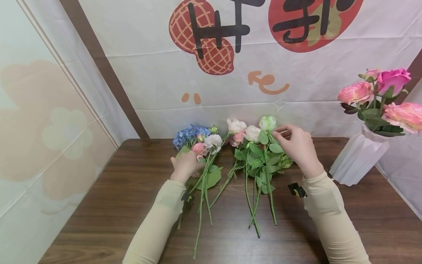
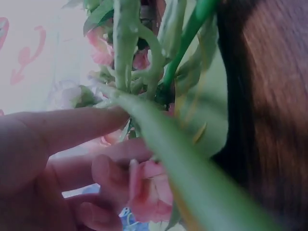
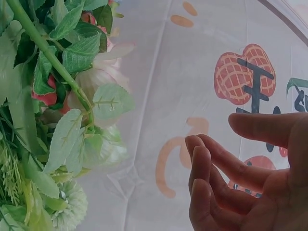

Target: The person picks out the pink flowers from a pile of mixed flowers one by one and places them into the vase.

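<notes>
My left hand [image 1: 188, 165] is at the left group of artificial flowers, its fingers among the green stems [image 1: 203, 190]. In the left wrist view, a thick stem [image 2: 187, 168] crosses in front of loosely bent fingers [image 2: 82, 126], beside a small pink flower [image 2: 151, 190]. Blue hydrangea [image 1: 191, 135] and a white flower [image 1: 213, 143] lie just beyond this hand. My right hand [image 1: 298, 146] hovers beside a pale green-white flower [image 1: 267, 123] at the top of the right group. Thumb and fingers are apart with nothing between them in the right wrist view.
A white ribbed vase [image 1: 357, 157] with several pink flowers [image 1: 393, 81] stands at the right of the brown wooden table [image 1: 230, 245]. Leafy stems [image 1: 257, 216] of the right group point toward the front edge. Behind the table hangs a printed white cloth [image 1: 151, 80].
</notes>
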{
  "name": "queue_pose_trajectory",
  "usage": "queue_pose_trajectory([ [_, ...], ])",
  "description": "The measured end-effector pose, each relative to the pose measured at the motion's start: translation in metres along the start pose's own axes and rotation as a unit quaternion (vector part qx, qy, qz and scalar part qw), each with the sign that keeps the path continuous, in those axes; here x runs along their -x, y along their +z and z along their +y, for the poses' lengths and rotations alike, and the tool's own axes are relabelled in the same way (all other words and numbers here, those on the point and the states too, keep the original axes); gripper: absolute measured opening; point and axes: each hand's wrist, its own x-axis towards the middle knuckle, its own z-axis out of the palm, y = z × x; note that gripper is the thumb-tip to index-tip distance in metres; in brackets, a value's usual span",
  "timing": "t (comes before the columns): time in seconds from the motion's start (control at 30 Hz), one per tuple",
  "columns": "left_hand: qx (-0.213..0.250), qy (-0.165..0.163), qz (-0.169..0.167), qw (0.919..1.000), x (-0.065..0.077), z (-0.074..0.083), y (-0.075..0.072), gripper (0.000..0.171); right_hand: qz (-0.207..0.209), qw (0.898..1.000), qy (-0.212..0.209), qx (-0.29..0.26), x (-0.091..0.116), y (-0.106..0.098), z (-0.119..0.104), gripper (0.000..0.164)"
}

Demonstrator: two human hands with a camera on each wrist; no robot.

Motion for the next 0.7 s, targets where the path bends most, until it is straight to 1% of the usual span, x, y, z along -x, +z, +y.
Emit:
queue_pose_trajectory([
  [0.07,0.012,0.006,-0.027,0.9995,0.000,-0.001,0.001,0.042,-0.001,1.000,0.004,0.000,0.001,0.000,0.000,0.041],
  [0.17,0.049,0.017,-0.058,0.9970,-0.001,-0.003,0.002,0.046,-0.003,1.000,0.006,-0.002,0.001,0.000,0.000,0.042],
  [0.23,0.078,0.019,-0.061,0.9949,-0.002,-0.004,0.003,0.043,-0.004,1.000,0.005,-0.003,0.000,0.000,0.000,0.042],
  [0.33,0.120,0.018,-0.056,0.9911,-0.002,-0.004,0.006,0.040,-0.004,1.000,0.004,-0.005,-0.001,0.000,0.000,0.041],
  [0.43,0.141,0.024,-0.054,0.9882,-0.002,-0.005,0.010,0.044,-0.003,1.000,0.002,-0.006,-0.002,0.000,0.000,0.041],
  [0.57,0.149,0.055,-0.054,0.9858,-0.002,-0.005,0.014,0.046,-0.005,1.000,0.004,-0.007,-0.002,-0.001,0.002,0.039],
  [0.63,0.173,0.061,-0.063,0.9810,-0.003,-0.003,0.016,0.045,-0.006,1.000,0.005,-0.006,-0.002,-0.001,0.003,0.039],
  [0.67,0.190,0.056,-0.070,0.9777,-0.004,-0.002,0.017,0.043,-0.007,1.000,0.007,-0.006,-0.002,-0.001,0.003,0.038],
  [0.7,0.213,0.044,-0.081,0.9728,-0.005,-0.001,0.018,0.042,-0.008,1.000,0.008,-0.005,-0.002,-0.002,0.003,0.039],
])
